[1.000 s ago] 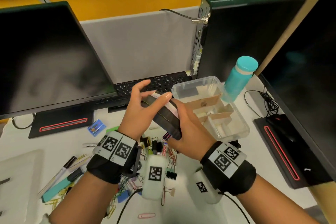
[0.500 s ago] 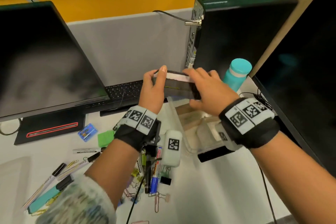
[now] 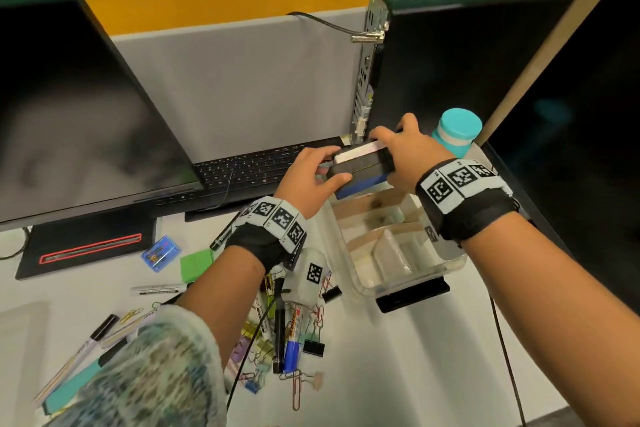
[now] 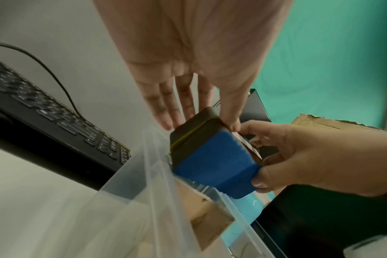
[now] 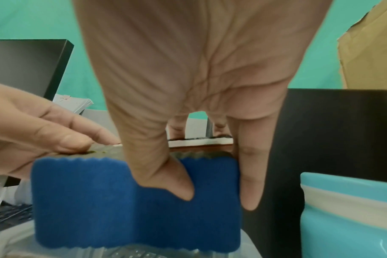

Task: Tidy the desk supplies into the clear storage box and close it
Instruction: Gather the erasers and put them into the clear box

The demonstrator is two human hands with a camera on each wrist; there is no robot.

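A whiteboard eraser [image 3: 360, 166], black with a blue felt face and a white strip on top, hangs level over the far end of the clear storage box [image 3: 398, 284]. My left hand [image 3: 311, 173] pinches its left end between thumb and fingers. My right hand [image 3: 405, 152] grips its right end from above. In the left wrist view the blue felt of the eraser [image 4: 210, 160] sits just above the box rim [image 4: 157, 174]. In the right wrist view my thumb and a finger clamp the eraser [image 5: 99, 200]. The box is open, with cardboard dividers inside.
A heap of markers, binder clips and paper clips [image 3: 287, 340] lies on the desk near my left forearm. Left of it are a green sticky pad [image 3: 195, 265] and a small blue case [image 3: 161, 253]. A keyboard [image 3: 249, 170], a teal bottle [image 3: 457, 130] and a PC tower [image 3: 450, 62] ring the box.
Both hands carried the eraser up and away from the desk, turned it level, and brought it over the far end of the box.
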